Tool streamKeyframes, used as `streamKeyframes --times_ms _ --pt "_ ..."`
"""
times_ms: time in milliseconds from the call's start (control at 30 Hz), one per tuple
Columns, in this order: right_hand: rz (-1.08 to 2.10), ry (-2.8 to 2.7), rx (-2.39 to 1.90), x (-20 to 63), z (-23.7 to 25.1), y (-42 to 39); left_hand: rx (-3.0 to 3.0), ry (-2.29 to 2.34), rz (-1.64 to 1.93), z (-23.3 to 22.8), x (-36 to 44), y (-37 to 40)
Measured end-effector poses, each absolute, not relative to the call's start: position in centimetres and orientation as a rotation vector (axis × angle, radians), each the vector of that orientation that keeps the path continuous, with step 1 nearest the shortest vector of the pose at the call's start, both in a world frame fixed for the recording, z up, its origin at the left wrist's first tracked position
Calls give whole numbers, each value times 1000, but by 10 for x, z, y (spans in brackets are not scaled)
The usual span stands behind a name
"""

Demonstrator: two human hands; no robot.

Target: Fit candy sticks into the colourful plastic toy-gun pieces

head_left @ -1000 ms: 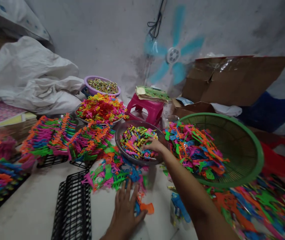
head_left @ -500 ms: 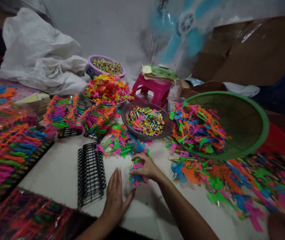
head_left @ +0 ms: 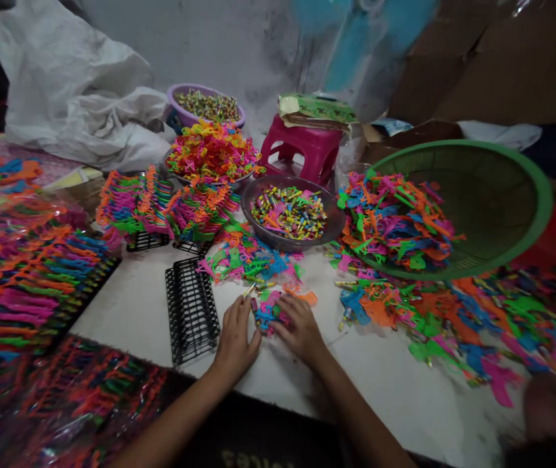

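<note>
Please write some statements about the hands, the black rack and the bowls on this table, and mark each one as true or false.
1. Both hands rest on the white table around a small heap of colourful plastic pieces. True: the left hand and the right hand flank it.
2. The black wire rack beside the left hand is full of pieces. False: it is bare.
3. The metal bowl holds small colourful pieces. True.
4. The green basket stands flat and upright. False: it is tilted, with pieces spilling from it.
5. The pink stool stands in front of the hands' heap. False: it is at the back, behind the metal bowl.
</note>
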State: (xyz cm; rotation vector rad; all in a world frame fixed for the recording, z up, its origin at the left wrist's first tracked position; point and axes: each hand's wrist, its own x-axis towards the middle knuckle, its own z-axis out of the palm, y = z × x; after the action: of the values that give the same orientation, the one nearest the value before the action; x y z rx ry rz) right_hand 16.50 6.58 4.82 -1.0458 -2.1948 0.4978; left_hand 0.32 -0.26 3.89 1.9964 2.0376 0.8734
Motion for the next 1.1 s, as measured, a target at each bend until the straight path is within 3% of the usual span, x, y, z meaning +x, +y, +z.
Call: streamKeyframes --times_ms 267,600,867,1100 --pt "509 -2173 -990 175 40 65 1778 2153 446 60 -9 17" --pt "347 -2282 -877 177 38 56 1755 2155 401 64 7 37" --pt "174 -2126 -1309 207 50 98 1697 2113 356 65 -6 40" --pt "364 -2653 -982 181 56 65 1843 1812 529 69 -13 44"
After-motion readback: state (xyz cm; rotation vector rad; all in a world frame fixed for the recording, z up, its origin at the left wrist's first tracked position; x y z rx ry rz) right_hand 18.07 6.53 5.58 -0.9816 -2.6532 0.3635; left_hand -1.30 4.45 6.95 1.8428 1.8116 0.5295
